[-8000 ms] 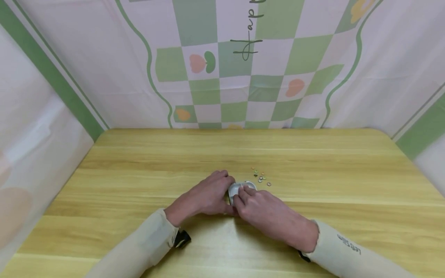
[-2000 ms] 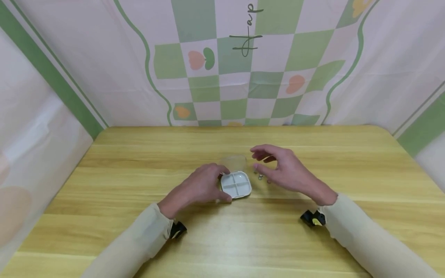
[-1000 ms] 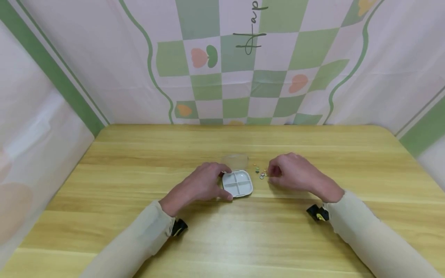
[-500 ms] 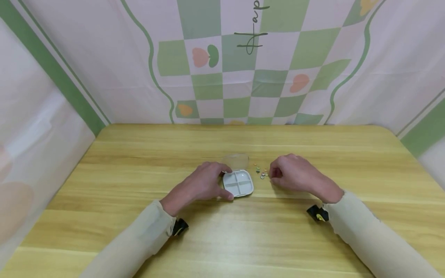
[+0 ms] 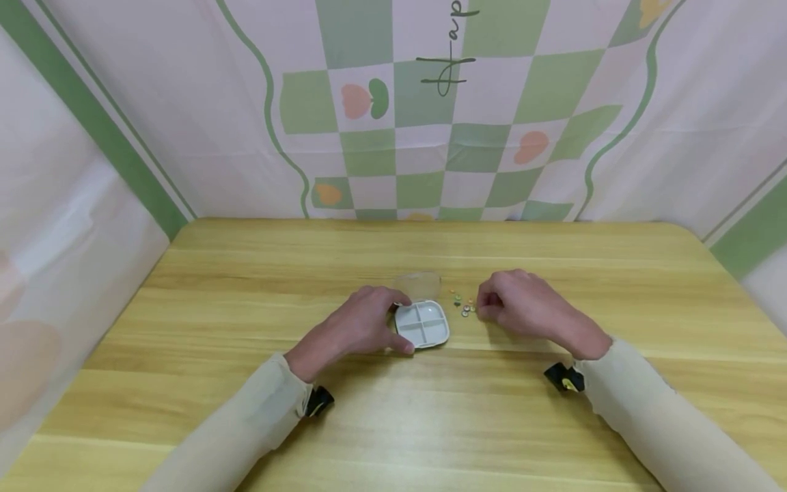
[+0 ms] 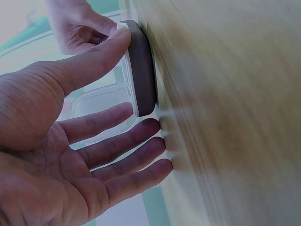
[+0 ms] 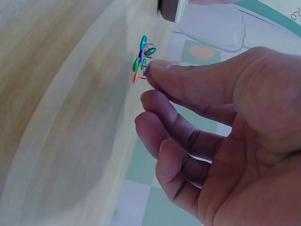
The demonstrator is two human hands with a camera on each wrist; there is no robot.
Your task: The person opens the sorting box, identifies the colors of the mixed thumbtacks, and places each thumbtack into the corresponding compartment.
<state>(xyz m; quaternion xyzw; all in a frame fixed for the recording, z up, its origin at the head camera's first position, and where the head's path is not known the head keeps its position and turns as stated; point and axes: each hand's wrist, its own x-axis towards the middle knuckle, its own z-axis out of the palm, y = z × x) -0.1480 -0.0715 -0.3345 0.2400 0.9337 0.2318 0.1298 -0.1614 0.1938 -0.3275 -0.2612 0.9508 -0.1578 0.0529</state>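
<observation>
My left hand (image 5: 356, 324) holds a small pill box (image 5: 424, 324) by its left side, thumb at the near edge and index finger at the far edge. The box lies with its white, divided compartments upward; its dark outer side (image 6: 142, 70) faces the left wrist camera. A clear lid (image 5: 419, 285) stands open behind it. Right of the box lie several coloured thumbtacks (image 5: 465, 310), heads down with pins showing in the right wrist view. At their right edge my right hand (image 5: 531, 307) pinches a purple thumbtack (image 7: 146, 70) between thumb and index finger, mostly covered by the thumb.
A wooden table (image 5: 393, 424) bears everything. A patterned cloth (image 5: 424, 150) hangs upright along its back edge, with more cloth at both sides. A black wrist camera (image 5: 563, 378) sits under the right cuff, another under the left.
Eight seconds ago the right fingers were inside the box. The right hand then moved over the thumbtacks with loose fingers, lowered and pinched one. The left hand stays at the box.
</observation>
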